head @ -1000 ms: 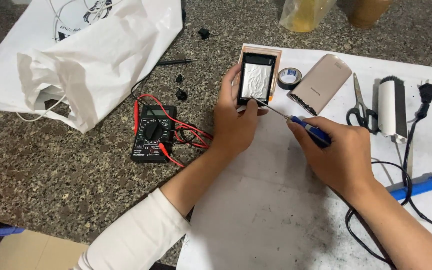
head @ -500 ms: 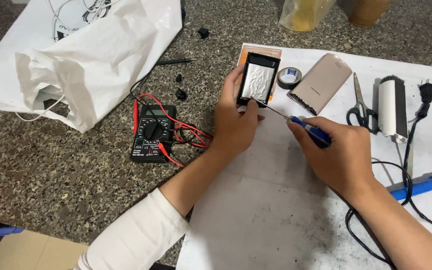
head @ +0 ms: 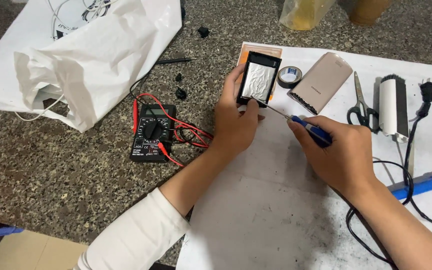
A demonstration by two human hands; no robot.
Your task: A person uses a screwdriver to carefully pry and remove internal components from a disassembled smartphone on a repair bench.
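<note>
My left hand (head: 234, 122) grips a small black open case (head: 258, 79) with a crinkled silver foil pack inside, holding it tilted above the white paper sheet (head: 276, 210). My right hand (head: 343, 155) holds a blue-handled screwdriver (head: 312, 130). Its thin metal tip touches the lower edge of the black case, near my left thumb. An orange card (head: 258, 48) lies under the case's far end.
A black multimeter (head: 152, 132) with red leads lies on the speckled stone counter at the left. A white plastic bag (head: 81, 55) sits behind it. On the paper lie a tape roll (head: 290, 76), a beige power bank (head: 321, 82), scissors (head: 360, 105), a white cylinder device (head: 392, 105), a blue soldering iron (head: 421, 185) and black cables.
The black case has tilted slightly in my left hand. The screwdriver tip stays at its lower edge. Both hands remain in nearly the same place.
</note>
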